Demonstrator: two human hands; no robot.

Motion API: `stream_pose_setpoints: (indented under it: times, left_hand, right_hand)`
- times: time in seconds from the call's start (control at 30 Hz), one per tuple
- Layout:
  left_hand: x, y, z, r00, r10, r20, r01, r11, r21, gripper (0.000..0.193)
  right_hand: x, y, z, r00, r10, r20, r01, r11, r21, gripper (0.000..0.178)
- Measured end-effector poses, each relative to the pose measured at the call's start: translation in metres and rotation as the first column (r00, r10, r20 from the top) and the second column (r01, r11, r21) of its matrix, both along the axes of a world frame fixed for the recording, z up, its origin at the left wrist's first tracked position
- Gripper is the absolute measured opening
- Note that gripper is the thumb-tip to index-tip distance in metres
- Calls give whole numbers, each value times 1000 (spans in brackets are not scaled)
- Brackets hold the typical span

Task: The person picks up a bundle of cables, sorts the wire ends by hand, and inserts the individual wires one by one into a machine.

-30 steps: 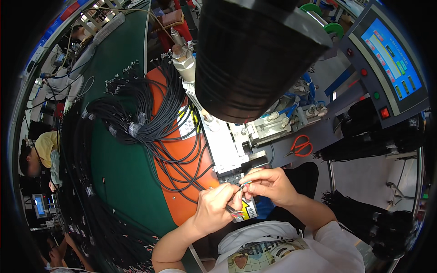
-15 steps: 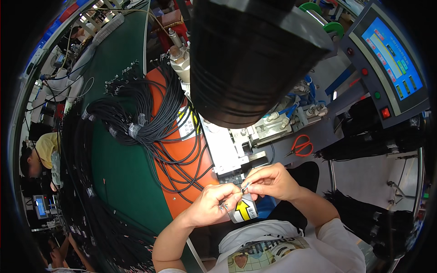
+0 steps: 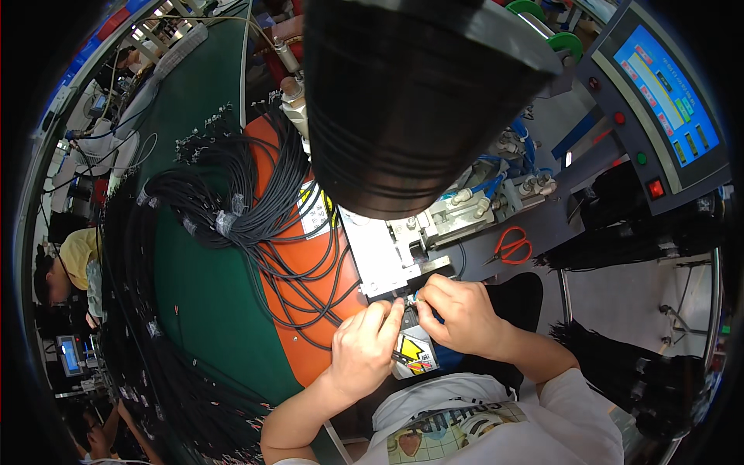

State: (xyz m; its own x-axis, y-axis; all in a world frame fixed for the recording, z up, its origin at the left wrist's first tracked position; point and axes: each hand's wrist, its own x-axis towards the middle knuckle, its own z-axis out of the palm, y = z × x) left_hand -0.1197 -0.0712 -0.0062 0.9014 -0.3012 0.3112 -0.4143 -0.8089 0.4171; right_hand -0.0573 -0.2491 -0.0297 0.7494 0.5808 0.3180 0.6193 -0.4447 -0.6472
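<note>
Both of my hands work close together at the front of a machine with a white metal block [image 3: 372, 252]. My left hand [image 3: 363, 345] is closed around a black cable, whose stripped end with thin coloured wires [image 3: 418, 364] pokes out below the fingers. Its index finger and thumb reach up to the machine's front edge. In a pinch, my right hand [image 3: 461, 314] holds thin wires [image 3: 413, 299] beside the left fingertips; their very ends are too small to make out. Beneath the hands is a grey plate with a yellow arrow label [image 3: 416, 349].
A bundle of black cables [image 3: 225, 221] lies across the orange panel [image 3: 310, 291] and green table [image 3: 201, 310]. A large black cylinder [image 3: 411, 101] overhangs the machine. Red-handled scissors [image 3: 513, 246] lie to the right, below a control screen [image 3: 666, 97]. More cables hang on a rack [image 3: 620, 372].
Both hands have moved forward to the machine's front edge with the wires. My left index finger has stretched out, and the coloured wire ends now show below that hand.
</note>
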Motion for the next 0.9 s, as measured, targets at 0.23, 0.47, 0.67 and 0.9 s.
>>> stream_pose_setpoints:
  times: [0.23,0.47,0.67,0.9]
  left_hand:
    - [2,2,3,992,-39,-119,40,999,9,54]
    - [7,8,6,976,-194,-99,206,968,140,49]
    - [16,6,16,956,-252,-153,285,923,258,46]
    - [17,6,17,951,-265,-162,302,912,279,46]
  right_hand:
    - [-1,-1,-6,1000,-11,-27,12,998,56,6]
    - [-2,0,2,997,-3,73,4,1000,-13,10]
    - [12,-5,3,997,70,-27,-73,991,-109,8]
    - [12,-8,-8,983,69,-170,-61,997,49,8]
